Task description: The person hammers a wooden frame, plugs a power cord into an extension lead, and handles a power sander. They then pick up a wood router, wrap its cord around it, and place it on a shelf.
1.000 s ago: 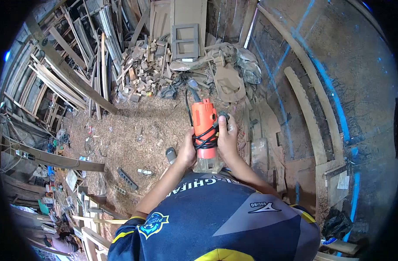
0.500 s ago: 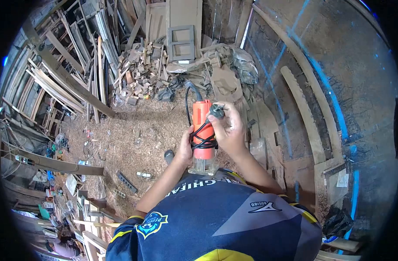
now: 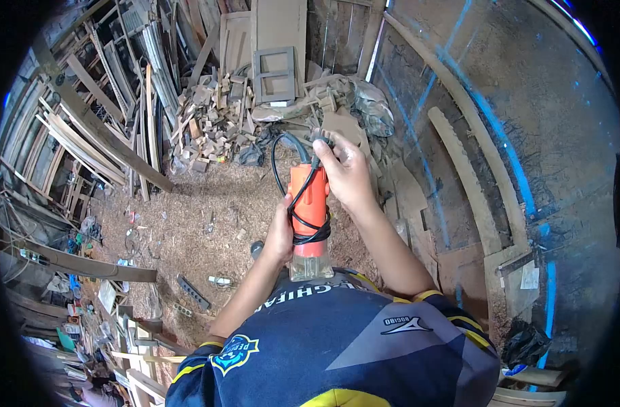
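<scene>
An orange trim router (image 3: 310, 197) with a clear plastic base (image 3: 311, 266) is held upright against my shirt front. My left hand (image 3: 279, 233) is closed around the router's left side. A black cord (image 3: 312, 235) is wound several times about the lower body and loops up past the top. My right hand (image 3: 347, 169) is raised beside the router's top end, its thumb and fingers closed on the dark power plug (image 3: 321, 140) at the cord's end. The fingers partly cover the plug.
Wood offcuts (image 3: 215, 115) are heaped ahead beside a small grey frame (image 3: 274, 74). Long boards lean at the left. A dark power strip (image 3: 193, 292) and a white socket block (image 3: 220, 280) lie on the shavings-covered floor. At the right stands a large blue-marked panel (image 3: 561, 136).
My right hand has moved up and slightly left with the plug, drawing the cord's end above the router. The router has shifted slightly left and down in view, still in my left hand.
</scene>
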Demonstrator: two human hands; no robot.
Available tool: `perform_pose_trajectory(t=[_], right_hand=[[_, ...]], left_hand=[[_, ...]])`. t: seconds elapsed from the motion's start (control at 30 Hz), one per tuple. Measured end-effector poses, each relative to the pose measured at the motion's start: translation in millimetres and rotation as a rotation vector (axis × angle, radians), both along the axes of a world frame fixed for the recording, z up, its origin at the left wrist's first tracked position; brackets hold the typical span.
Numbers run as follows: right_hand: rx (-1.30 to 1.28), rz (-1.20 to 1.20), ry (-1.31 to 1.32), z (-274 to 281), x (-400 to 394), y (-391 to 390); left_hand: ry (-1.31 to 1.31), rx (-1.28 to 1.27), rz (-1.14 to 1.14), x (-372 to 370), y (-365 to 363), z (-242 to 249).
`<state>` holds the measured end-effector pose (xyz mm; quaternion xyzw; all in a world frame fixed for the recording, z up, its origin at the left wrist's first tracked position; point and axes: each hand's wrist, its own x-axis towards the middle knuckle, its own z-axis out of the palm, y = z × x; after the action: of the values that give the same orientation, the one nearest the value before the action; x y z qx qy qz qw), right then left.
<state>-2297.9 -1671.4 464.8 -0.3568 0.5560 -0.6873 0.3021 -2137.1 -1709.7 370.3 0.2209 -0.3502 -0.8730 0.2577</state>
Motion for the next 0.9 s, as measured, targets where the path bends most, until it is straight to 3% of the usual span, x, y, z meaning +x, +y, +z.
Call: perform_pose_trajectory(t=[0.07,0.17,0.23,0.3,0.4,0.5,0.53,0.77,0.83,0.87,0.9], right_hand=[[0.145,0.058,-0.113,-5.2,-2.1,-2.5],[0.024,0.051,-0.093,-19.5,-5.0,-8.4],[-0.075,0.014,-0.096,-17.3,-0.8,-6.6],[-0.116,-0.052,-0.245,-12.1,2.7,0.6],[-0.078,-0.026,-0.22,-34.7,-7.2,1.6],[-0.083,-0.078,-0.236,-43.2,12.6,10.9],[-0.121,-0.143,-0.194,-47.2,21.1,14.8],[-0.235,-0.326,0.234,-56.3,40.3,24.3],[-0.29,-0.143,0.146,-30.1,45.6,26.8],[-0.303,-0.128,0.348,-28.4,37.3,22.5],[-0.296,-0.089,0.321,-23.3,38.8,22.2]], left_hand=[[-0.028,-0.067,-0.004,4.7,-0.9,-4.4],[-0.073,-0.166,0.042,6.9,1.8,6.1],[-0.203,-0.521,0.178,8.0,0.9,12.6],[-0.195,-0.584,0.18,13.1,-4.4,10.1],[-0.381,-0.81,0.273,20.1,-10.8,6.9],[-0.508,-0.981,0.191,33.2,-10.4,15.9],[-0.363,-0.884,0.226,28.8,-11.9,-0.7],[-0.233,-0.384,-0.032,39.7,-26.9,-62.6],[-0.18,-0.359,0.028,31.6,-19.4,-53.8],[-0.149,-0.294,0.042,29.6,-17.5,-49.2],[-0.118,-0.229,0.057,29.0,-17.0,-43.0]])
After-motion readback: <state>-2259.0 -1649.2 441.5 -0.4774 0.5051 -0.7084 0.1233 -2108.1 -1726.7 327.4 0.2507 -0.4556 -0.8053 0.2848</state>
